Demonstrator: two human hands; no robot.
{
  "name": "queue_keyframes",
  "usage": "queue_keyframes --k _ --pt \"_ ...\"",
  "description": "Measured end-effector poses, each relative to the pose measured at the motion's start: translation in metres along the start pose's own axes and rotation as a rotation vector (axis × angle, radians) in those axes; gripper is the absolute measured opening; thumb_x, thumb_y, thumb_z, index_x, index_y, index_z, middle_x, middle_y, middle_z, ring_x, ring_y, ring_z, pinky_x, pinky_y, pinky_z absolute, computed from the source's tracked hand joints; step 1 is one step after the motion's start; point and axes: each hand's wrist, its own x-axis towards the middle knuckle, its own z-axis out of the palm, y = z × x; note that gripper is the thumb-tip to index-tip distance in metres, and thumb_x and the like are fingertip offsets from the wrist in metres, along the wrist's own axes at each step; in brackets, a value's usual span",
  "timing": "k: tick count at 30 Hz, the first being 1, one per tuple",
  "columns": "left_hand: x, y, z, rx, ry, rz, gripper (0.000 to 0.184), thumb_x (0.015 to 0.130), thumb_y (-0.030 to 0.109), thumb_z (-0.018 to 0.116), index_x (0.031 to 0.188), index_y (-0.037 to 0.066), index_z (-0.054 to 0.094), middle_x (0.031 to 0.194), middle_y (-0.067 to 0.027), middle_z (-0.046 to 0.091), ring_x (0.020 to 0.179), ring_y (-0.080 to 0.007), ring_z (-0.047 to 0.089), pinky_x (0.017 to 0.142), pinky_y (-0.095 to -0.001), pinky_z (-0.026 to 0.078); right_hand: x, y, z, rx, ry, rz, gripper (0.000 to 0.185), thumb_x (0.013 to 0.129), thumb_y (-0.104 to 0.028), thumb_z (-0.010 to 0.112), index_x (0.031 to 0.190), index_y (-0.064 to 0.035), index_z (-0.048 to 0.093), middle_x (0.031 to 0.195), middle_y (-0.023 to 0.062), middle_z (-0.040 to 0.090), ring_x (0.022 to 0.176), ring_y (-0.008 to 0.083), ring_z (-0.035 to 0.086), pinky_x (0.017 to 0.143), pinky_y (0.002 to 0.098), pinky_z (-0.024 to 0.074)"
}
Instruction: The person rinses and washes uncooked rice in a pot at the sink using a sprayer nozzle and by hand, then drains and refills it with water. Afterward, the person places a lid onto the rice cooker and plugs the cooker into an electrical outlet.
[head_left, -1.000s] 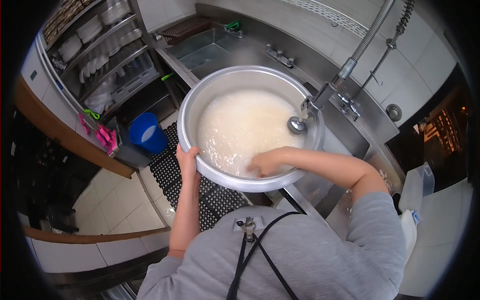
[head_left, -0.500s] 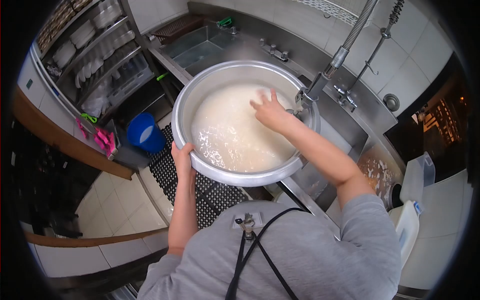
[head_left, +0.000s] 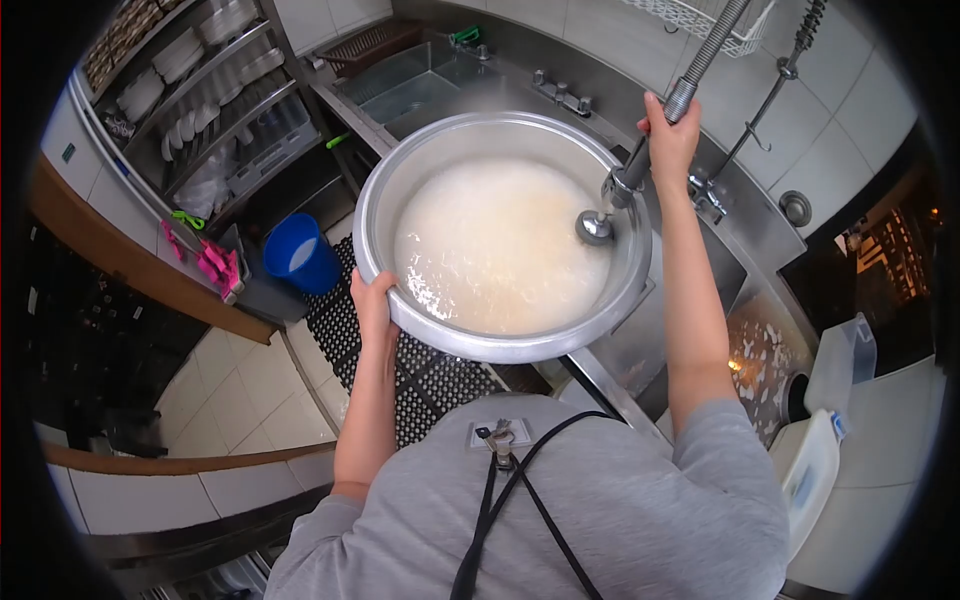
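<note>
A large round metal pot (head_left: 480, 349) holds cloudy, whitish water (head_left: 490, 245) with a pale, grainy mass below the surface, possibly rice. My left hand (head_left: 374, 305) is closed on the pot's near-left rim, thumb on top. My right hand (head_left: 672, 140) is wrapped round the hose handle of the rinse sprayer (head_left: 622, 180). The sprayer's round head (head_left: 594, 228) hangs over the right side of the water, inside the rim. Whether water is flowing from it I cannot tell.
Behind the pot is a steel sink (head_left: 410, 85) with taps (head_left: 562, 97). A blue bucket (head_left: 302, 255) stands at left on a black perforated mat (head_left: 430, 390), near a dish rack (head_left: 215, 110). A second tap (head_left: 708, 200) is on the right, beside another basin.
My right hand has lifted from over the water and moved up and right onto the sprayer's hose handle. My left hand stays on the rim. The view has shifted slightly.
</note>
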Motion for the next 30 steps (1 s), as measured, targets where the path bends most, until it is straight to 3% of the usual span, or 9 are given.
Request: queue_keyframes --k 3,10,18,24,30 --pt "0.001 -0.002 -0.001 -0.005 -0.004 0.007 0.037 0.061 0.001 0.05 0.097 -0.003 0.044 0.084 -0.0117 0.053 0.071 -0.0198 0.054 0.064 -0.0289 0.046 0.004 -0.013 0.019 -0.02 -0.026 -0.087 0.023 0.078 -0.015 0.064 0.082 -0.0013 0.046 0.056 0.0006 0.049 0.043 0.0064 0.046 0.04 0.0215 0.0366" --pt "0.002 -0.004 0.0 -0.01 -0.005 0.015 0.036 0.061 0.001 0.05 0.096 -0.003 0.044 0.084 -0.0115 0.053 0.07 -0.0197 0.054 0.064 -0.0292 0.046 0.005 -0.045 0.052 0.254 -0.095 -0.104 0.023 0.079 -0.016 0.063 0.078 -0.004 0.044 0.054 0.0013 0.046 0.04 0.0081 0.044 0.039 0.0223 0.0362" --pt "0.001 -0.003 -0.002 -0.012 -0.004 -0.001 0.038 0.062 0.001 0.051 0.099 -0.003 0.044 0.086 -0.0116 0.053 0.074 -0.0195 0.054 0.067 -0.0288 0.045 -0.029 -0.094 0.047 0.545 -0.329 0.228 0.022 0.08 -0.017 0.063 0.078 -0.0063 0.044 0.052 -0.0008 0.041 0.041 0.0075 0.038 0.04 0.024 0.0356" --pt "0.003 -0.006 -0.003 -0.009 -0.007 0.014 0.036 0.063 0.002 0.051 0.099 -0.003 0.046 0.086 -0.0096 0.053 0.074 -0.0179 0.052 0.069 -0.0287 0.043 -0.03 -0.103 0.018 0.475 -0.345 0.259 0.021 0.08 -0.014 0.062 0.078 -0.0074 0.043 0.052 -0.0017 0.04 0.041 0.0067 0.036 0.04 0.023 0.0351" --pt "0.001 -0.004 0.0 -0.025 -0.009 -0.004 0.037 0.063 0.001 0.051 0.099 -0.003 0.045 0.087 -0.0102 0.053 0.075 -0.0186 0.053 0.07 -0.0291 0.044 -0.019 -0.084 -0.001 0.28 -0.225 0.153 0.022 0.079 -0.014 0.064 0.079 -0.0072 0.043 0.053 -0.0022 0.04 0.041 0.0065 0.036 0.039 0.022 0.0329"
